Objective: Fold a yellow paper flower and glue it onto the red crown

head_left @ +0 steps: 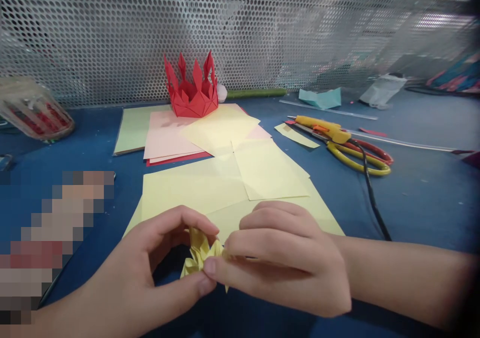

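Note:
Between both hands, low in the middle of the view, is a small folded yellow paper piece (198, 250) with several pointed folds. My left hand (165, 258) curves around its left side, thumb below and fingers above. My right hand (285, 258) pinches its right edge between thumb and forefinger, the other fingers curled in. Parts of the folded paper are hidden behind the fingers. Just beyond the hands lie yellow paper sheets (191, 188), overlapping on the blue table. Behind them a red folded paper crown (195, 98) stands on the stacked sheets.
Pink sheets (165, 138) and a green sheet (131, 128) lie at the back. To the right are scissors (360, 165) and a yellow glue gun (322, 128) with a black cord. A jar (37, 110) stands left. A perforated metal panel (112, 38) closes the back.

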Tool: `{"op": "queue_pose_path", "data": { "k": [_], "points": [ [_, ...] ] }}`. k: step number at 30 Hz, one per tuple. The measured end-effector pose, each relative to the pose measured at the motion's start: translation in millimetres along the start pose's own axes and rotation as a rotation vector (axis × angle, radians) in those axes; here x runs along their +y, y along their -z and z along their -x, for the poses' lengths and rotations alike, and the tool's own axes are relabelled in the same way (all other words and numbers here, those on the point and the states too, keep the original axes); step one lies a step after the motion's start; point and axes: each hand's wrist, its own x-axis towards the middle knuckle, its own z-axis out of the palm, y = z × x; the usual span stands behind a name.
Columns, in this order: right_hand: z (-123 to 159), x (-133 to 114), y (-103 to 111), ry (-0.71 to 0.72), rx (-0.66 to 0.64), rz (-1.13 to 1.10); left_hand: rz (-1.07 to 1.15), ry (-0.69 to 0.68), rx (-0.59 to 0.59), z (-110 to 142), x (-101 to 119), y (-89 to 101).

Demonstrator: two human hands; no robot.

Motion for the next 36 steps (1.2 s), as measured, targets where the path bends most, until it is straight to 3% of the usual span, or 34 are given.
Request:
{"op": "queue_pose_path", "data": {
  "k": [2,5,11,18,29,36],
  "points": [
    [-1,1,-2,-0.107,0.027,-0.122,-0.002,-0.014,-0.057,0,-1,1.7],
    [-4,9,3,0.028,-0.132,-0.223,0.015,-0.021,-0.084,-1,-3,5.5],
    [2,18,7,0.032,-0.146,-0.19,-0.032,-0.096,0.008,-4,-1,9.3],
    [1,18,8,-0.164,-0.167,-0.286,-0.075,-0.164,0.076,-7,-1,7.9],
    [2,18,4,-0.294,-0.141,-0.501,-0.141,-0.22,0.094,-6,-3,5.9],
    [1,19,-1,-0.552,-0.056,-0.61,-0.12,-0.219,0.131,-10,-3,5.7]
  ]
}}
